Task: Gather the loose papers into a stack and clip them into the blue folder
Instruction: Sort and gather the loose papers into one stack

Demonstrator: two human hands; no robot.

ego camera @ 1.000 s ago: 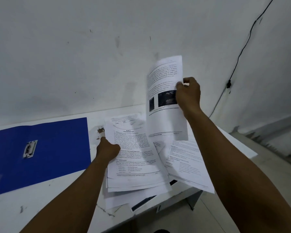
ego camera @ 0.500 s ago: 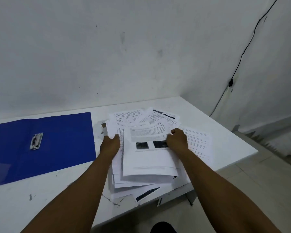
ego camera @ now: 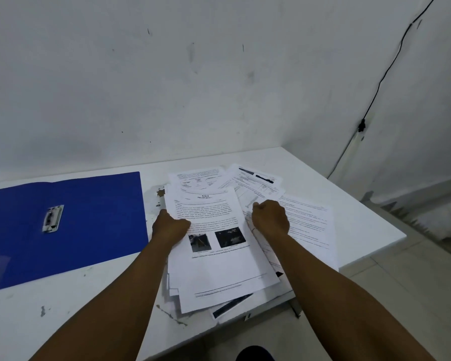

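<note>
An untidy pile of printed papers (ego camera: 219,272) lies on the white table, some sheets hanging over its front edge. The top sheet carries text and two dark photos. My left hand (ego camera: 170,226) grips the pile's left edge with curled fingers. My right hand (ego camera: 271,218) holds the right edge of the top sheets, fingers curled under. More sheets (ego camera: 255,182) fan out behind, and one lies to the right (ego camera: 310,225). The blue folder (ego camera: 89,230) lies open and flat to the left, its metal clip (ego camera: 52,218) visible.
The white table (ego camera: 362,214) ends close on the right and at the front, with tiled floor (ego camera: 401,295) below. A wall stands just behind. A black cable (ego camera: 383,79) runs down the right wall. The tabletop shows chipped spots near the folder.
My right hand brought the lifted sheet down onto the pile and now holds the pile's right edge. The sheet with two photos sits squarer on top.
</note>
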